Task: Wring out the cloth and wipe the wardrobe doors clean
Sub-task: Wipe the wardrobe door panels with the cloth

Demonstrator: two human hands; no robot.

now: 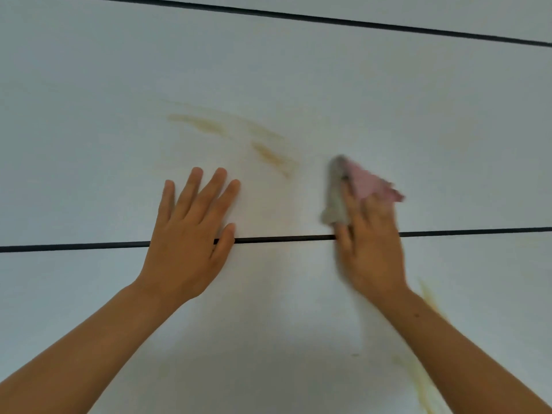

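Note:
White wardrobe doors (89, 121) fill the view, split by thin dark gaps. Yellow-brown smears (268, 153) mark the middle panel just above and between my hands. My left hand (191, 234) rests flat on the door with its fingers spread, its thumb over the dark gap. My right hand (367, 240), blurred by motion, presses a pink and grey cloth (355, 186) against the door to the right of the smears. The cloth sticks out beyond my fingertips; how the fingers lie on it is blurred.
A dark gap (283, 239) runs across at hand height, another dark gap (298, 16) slants across the top. More yellowish streaks (418, 380) run down the lower panel beside my right forearm.

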